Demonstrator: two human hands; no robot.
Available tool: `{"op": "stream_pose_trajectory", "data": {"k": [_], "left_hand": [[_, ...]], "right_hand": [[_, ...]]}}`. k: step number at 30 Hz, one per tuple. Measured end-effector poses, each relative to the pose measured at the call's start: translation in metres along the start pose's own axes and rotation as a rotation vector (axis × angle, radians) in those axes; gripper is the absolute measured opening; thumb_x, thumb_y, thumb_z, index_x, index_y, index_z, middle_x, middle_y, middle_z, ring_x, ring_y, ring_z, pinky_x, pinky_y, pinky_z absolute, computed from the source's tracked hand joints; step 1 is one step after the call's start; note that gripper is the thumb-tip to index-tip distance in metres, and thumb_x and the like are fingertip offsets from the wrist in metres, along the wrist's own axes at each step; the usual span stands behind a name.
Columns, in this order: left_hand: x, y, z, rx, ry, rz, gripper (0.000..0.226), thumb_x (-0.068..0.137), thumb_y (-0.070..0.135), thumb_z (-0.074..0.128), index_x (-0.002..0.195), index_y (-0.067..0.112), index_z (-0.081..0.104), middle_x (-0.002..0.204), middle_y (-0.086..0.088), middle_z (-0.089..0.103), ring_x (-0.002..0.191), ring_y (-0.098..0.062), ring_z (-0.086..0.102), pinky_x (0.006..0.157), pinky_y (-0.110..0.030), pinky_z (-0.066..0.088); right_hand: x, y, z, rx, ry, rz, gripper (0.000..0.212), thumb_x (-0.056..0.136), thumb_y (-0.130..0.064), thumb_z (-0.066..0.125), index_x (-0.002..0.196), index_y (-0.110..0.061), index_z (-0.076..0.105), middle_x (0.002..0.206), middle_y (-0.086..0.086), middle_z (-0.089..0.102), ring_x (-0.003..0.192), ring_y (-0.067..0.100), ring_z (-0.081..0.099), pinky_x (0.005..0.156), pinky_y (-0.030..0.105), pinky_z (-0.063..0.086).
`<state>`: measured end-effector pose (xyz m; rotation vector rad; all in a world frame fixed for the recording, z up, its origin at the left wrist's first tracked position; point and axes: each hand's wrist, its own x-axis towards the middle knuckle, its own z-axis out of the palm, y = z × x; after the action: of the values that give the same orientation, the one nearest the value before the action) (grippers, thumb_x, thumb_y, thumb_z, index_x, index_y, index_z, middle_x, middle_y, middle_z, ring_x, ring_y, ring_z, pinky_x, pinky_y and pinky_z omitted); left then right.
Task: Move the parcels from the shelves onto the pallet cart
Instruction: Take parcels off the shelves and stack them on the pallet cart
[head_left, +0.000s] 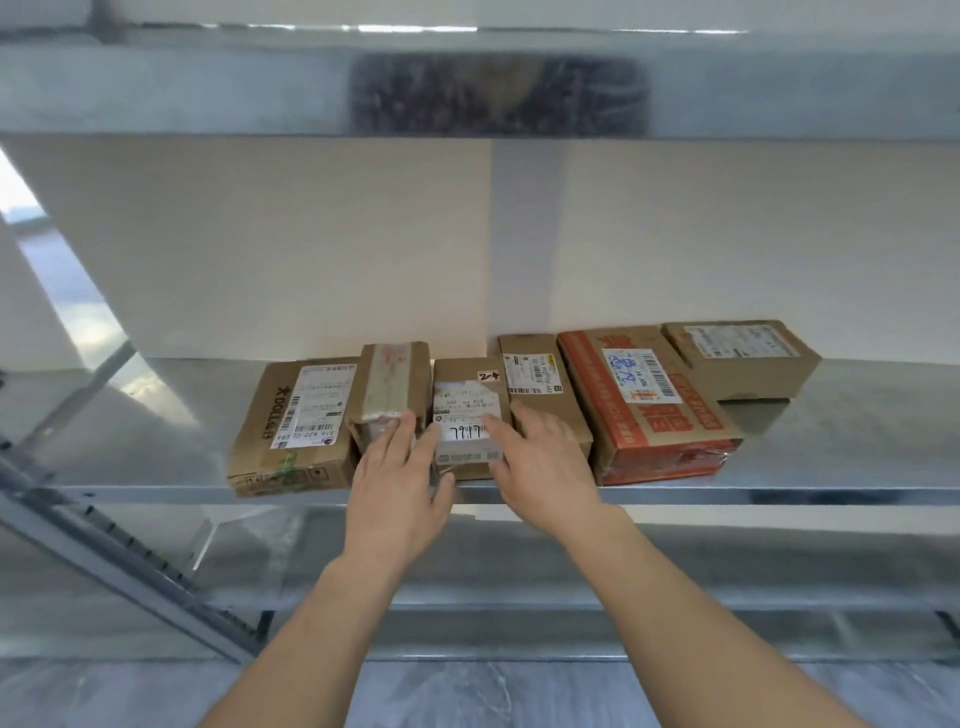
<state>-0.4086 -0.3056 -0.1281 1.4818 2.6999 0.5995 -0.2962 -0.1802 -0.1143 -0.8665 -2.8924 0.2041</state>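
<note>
Flanking the small parcel (467, 395) marked "2-4" at the near edge of the shelf (779, 496), left hand (395, 478) and right hand (540, 457) apart, straight fingers touching its sides, DOLL-printed box (291, 426) leftmost, shelf stretching wide either side.

Metal shelf (857, 441) carries six cardboard parcels (644, 405) in a row

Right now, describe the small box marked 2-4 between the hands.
The box marked 2-4 is small, brown cardboard, lying flat at the front edge of the metal shelf, with a white shipping label and handwritten digits on top. It sits between a taped parcel and a longer box. The left hand touches its left side, the right hand its right.
</note>
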Motion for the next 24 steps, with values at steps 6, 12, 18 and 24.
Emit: {"op": "stream_pose_trajectory", "data": {"k": [6, 12, 18, 24], "left_hand": [[0.006, 0.024, 0.007, -0.307, 0.027, -0.125, 0.055, 0.093, 0.021, 0.054, 0.144, 0.011, 0.036, 0.142, -0.008, 0.042, 0.130, -0.022, 0.039, 0.104, -0.028, 0.031], [0.007, 0.024, 0.005, -0.439, 0.029, -0.269, 0.055, 0.094, 0.025, 0.054, 0.144, 0.014, 0.036, 0.142, -0.005, 0.044, 0.127, -0.019, 0.043, 0.097, -0.023, 0.031], [-0.003, 0.010, -0.006, -0.435, 0.123, -0.317, 0.044, 0.092, 0.022, 0.055, 0.134, 0.013, 0.050, 0.123, -0.006, 0.056, 0.113, -0.022, 0.051, 0.095, -0.037, 0.043], [-0.011, 0.008, -0.006, -0.451, 0.112, -0.385, 0.052, 0.087, 0.036, 0.056, 0.135, 0.016, 0.047, 0.117, -0.006, 0.054, 0.110, -0.025, 0.052, 0.093, -0.039, 0.045]], "right_hand": [[0.005, 0.008, 0.002, 0.005, -0.002, -0.029, 0.054, 0.099, -0.031, 0.041, 0.150, -0.023, 0.026, 0.149, 0.013, 0.033, 0.133, 0.031, 0.033, 0.111, 0.039, 0.021], [-0.001, 0.004, 0.007, 0.030, 0.046, -0.053, 0.047, 0.083, -0.026, 0.059, 0.127, -0.010, 0.060, 0.113, 0.017, 0.063, 0.100, 0.040, 0.059, 0.088, 0.046, 0.045], [-0.009, -0.016, -0.010, -0.053, 0.067, -0.059, 0.040, 0.097, -0.033, 0.039, 0.131, -0.016, 0.051, 0.116, 0.008, 0.061, 0.107, 0.030, 0.052, 0.087, 0.038, 0.032], [0.013, -0.007, -0.010, 0.041, 0.047, 0.033, 0.045, 0.098, -0.035, 0.038, 0.141, -0.020, 0.041, 0.126, 0.008, 0.054, 0.114, 0.029, 0.048, 0.091, 0.037, 0.036]]}}
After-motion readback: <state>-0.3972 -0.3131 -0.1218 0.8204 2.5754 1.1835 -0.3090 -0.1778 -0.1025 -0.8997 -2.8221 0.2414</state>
